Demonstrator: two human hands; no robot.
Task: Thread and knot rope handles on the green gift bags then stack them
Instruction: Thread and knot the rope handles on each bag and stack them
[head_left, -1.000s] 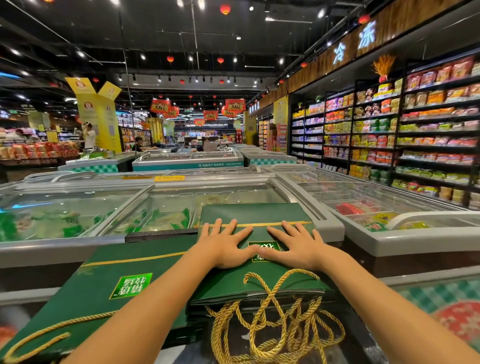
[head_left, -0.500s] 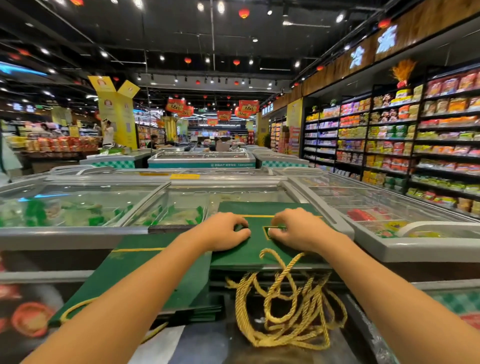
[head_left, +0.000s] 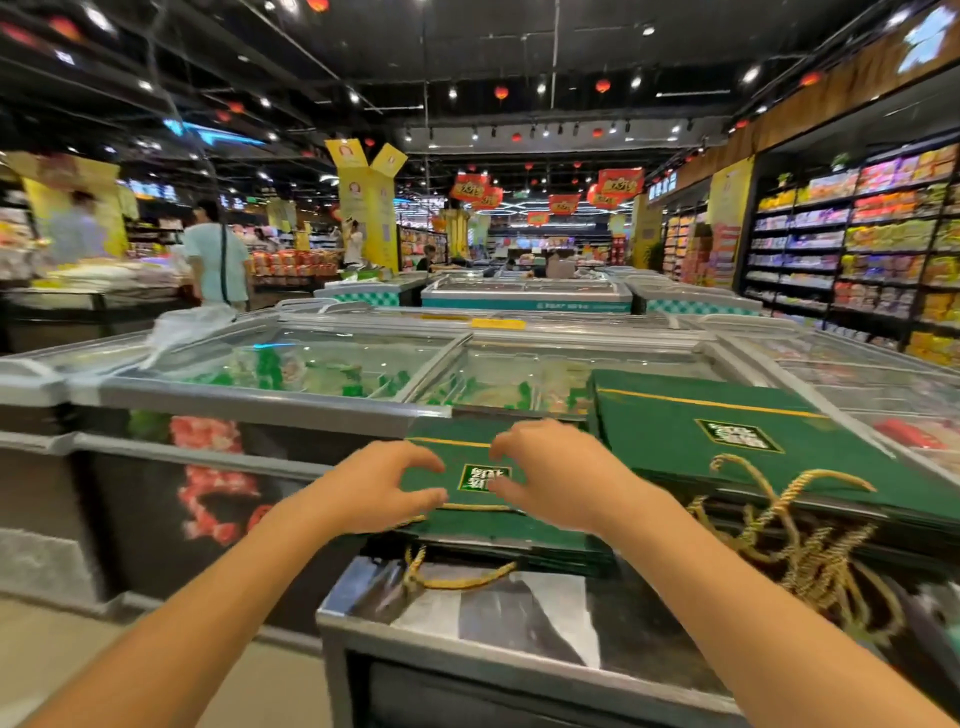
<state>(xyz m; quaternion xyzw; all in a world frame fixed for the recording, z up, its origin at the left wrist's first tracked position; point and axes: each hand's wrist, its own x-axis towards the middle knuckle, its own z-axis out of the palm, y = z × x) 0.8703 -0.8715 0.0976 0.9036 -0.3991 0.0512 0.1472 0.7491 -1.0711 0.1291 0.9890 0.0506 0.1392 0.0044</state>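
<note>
Two piles of flat green gift bags lie on a freezer top. The right pile (head_left: 727, 441) has several gold rope handles (head_left: 789, 525) spilling off its near edge. The left pile (head_left: 498, 535) sits lower, with a gold rope (head_left: 457, 579) trailing out from under it. My left hand (head_left: 384, 488) and my right hand (head_left: 550, 467) hover side by side over the left pile's top bag (head_left: 462, 452). Their fingers are bent and spread on either side of its label, and neither hand holds anything.
Glass-topped chest freezers (head_left: 322, 364) stretch ahead and to the right. The steel edge of the near freezer (head_left: 467, 639) is just below my arms. A shopper in a light shirt (head_left: 218, 254) stands at the far left; stocked shelves (head_left: 857, 234) line the right wall.
My view has swung left. Both hands have left the right pile, where they pressed down, and now hover with loosened fingers over the left pile.
</note>
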